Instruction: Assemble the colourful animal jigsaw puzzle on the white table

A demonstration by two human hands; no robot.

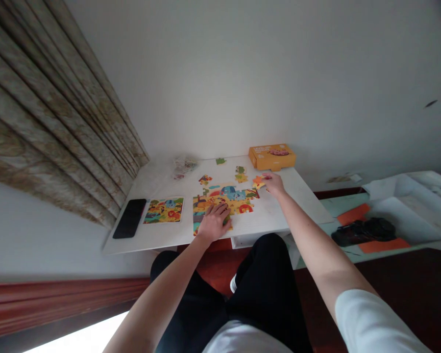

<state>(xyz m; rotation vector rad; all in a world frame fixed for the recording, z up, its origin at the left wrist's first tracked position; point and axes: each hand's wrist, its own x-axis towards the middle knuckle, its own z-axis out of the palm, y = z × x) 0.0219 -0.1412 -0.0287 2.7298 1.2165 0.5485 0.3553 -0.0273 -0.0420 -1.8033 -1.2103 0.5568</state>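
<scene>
Piece (258, 182): right of puzzle (235, 195), edge apparently pinched by right hand (274, 183). Probably thin card: light, stiffish, tabs bendable; best held by edges. Left hand (215, 221) lies palm down on puzzle, fingers extended, no visible grasp. Box (274, 158) behind; picture card (164, 210), phone (130, 218) left.

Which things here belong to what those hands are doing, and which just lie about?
Likely belonging:
partly joined, multicoloured cardboard puzzle, under the left hand
orange-and-yellow cardboard piece, at the right hand
loose multicoloured cardboard pieces
rectangular printed card with animals
orange cardboard box, perhaps the puzzle's

Likely lying about:
black, rectangular, phone-like slab
crumpled clear plastic
black shoe-like item
</scene>
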